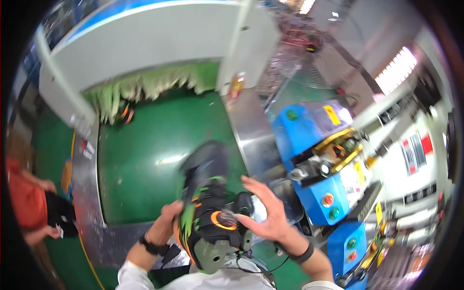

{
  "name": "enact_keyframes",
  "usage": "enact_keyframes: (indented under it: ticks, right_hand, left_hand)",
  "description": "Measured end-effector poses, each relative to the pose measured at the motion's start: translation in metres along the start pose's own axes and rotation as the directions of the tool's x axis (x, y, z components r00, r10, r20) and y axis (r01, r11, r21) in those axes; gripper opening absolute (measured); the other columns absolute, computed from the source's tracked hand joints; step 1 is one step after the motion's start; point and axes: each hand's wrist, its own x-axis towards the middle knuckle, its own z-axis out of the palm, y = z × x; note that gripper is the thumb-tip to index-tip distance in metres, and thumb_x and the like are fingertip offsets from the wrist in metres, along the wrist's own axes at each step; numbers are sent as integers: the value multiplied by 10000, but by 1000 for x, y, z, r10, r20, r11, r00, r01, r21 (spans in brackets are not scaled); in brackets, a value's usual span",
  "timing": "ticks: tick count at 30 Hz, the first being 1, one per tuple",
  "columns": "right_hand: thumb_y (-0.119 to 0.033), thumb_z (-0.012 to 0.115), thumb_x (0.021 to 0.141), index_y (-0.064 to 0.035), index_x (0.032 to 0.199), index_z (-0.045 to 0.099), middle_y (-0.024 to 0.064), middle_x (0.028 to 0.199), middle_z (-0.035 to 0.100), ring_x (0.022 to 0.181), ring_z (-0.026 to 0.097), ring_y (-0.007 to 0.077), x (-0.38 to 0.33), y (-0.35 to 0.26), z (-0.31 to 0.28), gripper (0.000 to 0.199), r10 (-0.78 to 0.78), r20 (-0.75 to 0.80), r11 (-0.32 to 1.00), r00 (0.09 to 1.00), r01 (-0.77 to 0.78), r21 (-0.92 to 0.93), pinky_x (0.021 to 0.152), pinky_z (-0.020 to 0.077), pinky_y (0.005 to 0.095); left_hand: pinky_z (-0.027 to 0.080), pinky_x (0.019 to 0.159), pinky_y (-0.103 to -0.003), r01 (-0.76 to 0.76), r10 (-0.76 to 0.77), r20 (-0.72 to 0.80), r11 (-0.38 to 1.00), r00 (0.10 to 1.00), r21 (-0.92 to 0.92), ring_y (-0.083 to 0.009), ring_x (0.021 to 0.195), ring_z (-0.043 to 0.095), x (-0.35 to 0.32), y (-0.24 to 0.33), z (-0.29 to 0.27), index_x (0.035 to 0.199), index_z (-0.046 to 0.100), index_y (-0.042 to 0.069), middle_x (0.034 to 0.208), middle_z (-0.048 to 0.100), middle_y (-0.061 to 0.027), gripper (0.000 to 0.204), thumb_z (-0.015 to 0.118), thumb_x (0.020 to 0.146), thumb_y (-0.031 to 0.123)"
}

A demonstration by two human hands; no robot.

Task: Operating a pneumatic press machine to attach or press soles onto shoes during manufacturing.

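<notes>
In front of my body is a black shoe (203,208) with green and orange trim. A grey-green plastic block, apparently a shoe last (212,256), sticks out of its opening toward me. My left hand (166,222) grips the shoe's left side, its fingers partly hidden behind it. Spread fingers show on my right hand (268,212), which is open beside the shoe, its thumb at a dark round patch ringed in orange. Another dark shoe-like piece (245,208) with a similar block is partly hidden there. The far end of the shoe is blurred.
A green conveyor belt (159,179) runs under a green fringe curtain (154,82) into a pale machine; another shoe (126,115) lies by the curtain. Blue machines with buttons (319,193) stand close on the right. A bottle (237,86) is on the metal edge. A person (31,193) stands left.
</notes>
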Motion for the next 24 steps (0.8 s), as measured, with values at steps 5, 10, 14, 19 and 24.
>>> enact_keyframes:
  ticks: [5, 10, 14, 19, 24]
  right_hand:
    - [-174, 767, 796, -7, 1457, 232, 153, 1401, 411, 1311, 391, 256, -155, -46, 13, 867, 411, 229, 646, 882, -459, 610, 1099, 305, 382]
    - [-156, 714, 819, 17, 1324, 421, 125, 1202, 556, 1122, 527, 201, -221, -21, -32, 610, 552, -125, 707, 824, -383, 595, 999, 407, 343]
    - [-57, 714, 767, 8, 1172, 510, 81, 1085, 618, 966, 600, 174, -289, 5, -79, 458, 793, -137, 359, 594, -273, 893, 877, 484, 334]
    - [-47, 717, 740, 4, 1210, 495, 80, 1074, 625, 957, 601, 166, -337, 24, -115, 523, 805, -391, 549, 446, -307, 777, 873, 480, 325]
    - [-151, 733, 726, 8, 1028, 629, 95, 974, 666, 872, 619, 205, -288, 4, -156, 357, 725, -576, 676, 378, -232, 699, 817, 493, 346]
  left_hand:
    - [477, 994, -444, 143, -78, 357, 976, 931, -161, -346, 1166, 569, 6, -69, 61, 1391, 335, -90, 1359, 487, -232, 762, 610, 784, 279]
    - [517, 935, -421, -139, 142, 182, 990, 973, -27, -293, 1085, 615, 48, -139, 165, 1328, 427, -44, 1260, 566, -174, 639, 643, 774, 191]
    - [456, 952, -333, -155, 208, -203, 957, 957, 246, -186, 1106, 553, 85, -199, 224, 1374, 395, 12, 1215, 555, -79, 527, 567, 903, 173]
    - [354, 1071, -355, -431, 422, 174, 654, 890, 622, -217, 1259, 455, 227, -168, 248, 1292, 434, 25, 1313, 515, -133, 400, 562, 928, 129]
    - [386, 1029, -316, -286, 165, 244, 327, 956, 900, -247, 1188, 500, 482, -147, 310, 1412, 286, -29, 1219, 560, -193, 809, 673, 707, 56]
